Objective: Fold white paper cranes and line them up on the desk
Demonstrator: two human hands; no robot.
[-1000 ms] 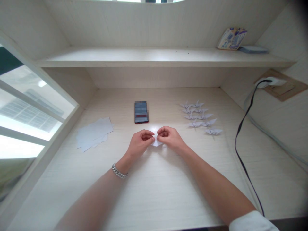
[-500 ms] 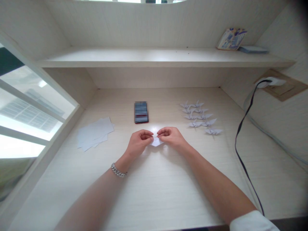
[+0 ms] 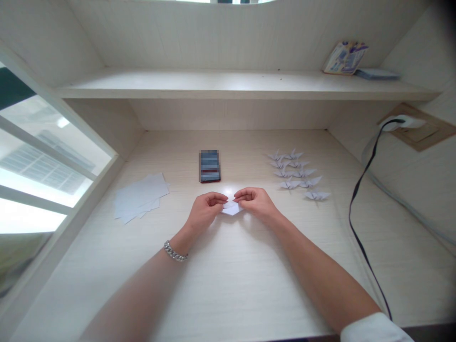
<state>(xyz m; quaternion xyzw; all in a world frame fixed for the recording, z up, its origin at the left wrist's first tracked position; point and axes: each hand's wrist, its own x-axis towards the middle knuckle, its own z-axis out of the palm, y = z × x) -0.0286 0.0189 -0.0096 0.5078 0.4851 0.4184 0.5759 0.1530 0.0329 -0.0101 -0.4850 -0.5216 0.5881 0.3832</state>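
A small folded white paper [image 3: 232, 209] is held between my two hands near the middle of the desk. My left hand [image 3: 207, 209] pinches its left side between thumb and fingers; a silver chain bracelet [image 3: 175, 251] circles that wrist. On the right side, my right hand [image 3: 257, 202] grips the same paper with thumb and fingertips. The paper's outer ends are partly hidden by my fingers. Several folded paper cranes [image 3: 297, 173] stand in rows beyond my right hand. To the left lie loose white paper sheets [image 3: 140, 197], overlapping in a fanned pile.
A phone [image 3: 210, 166] with a blurred screen lies beyond my hands. A black cable [image 3: 353, 199] runs from the wall socket [image 3: 420, 126] down the desk's right side. Above is a shelf [image 3: 213, 83] with a colourful packet [image 3: 345, 58]. A window [image 3: 46, 156] borders the left.
My thumbs have shifted slightly outward, so a bit more of the paper's middle shows. Both hands keep their hold. The whole view has moved very slightly.
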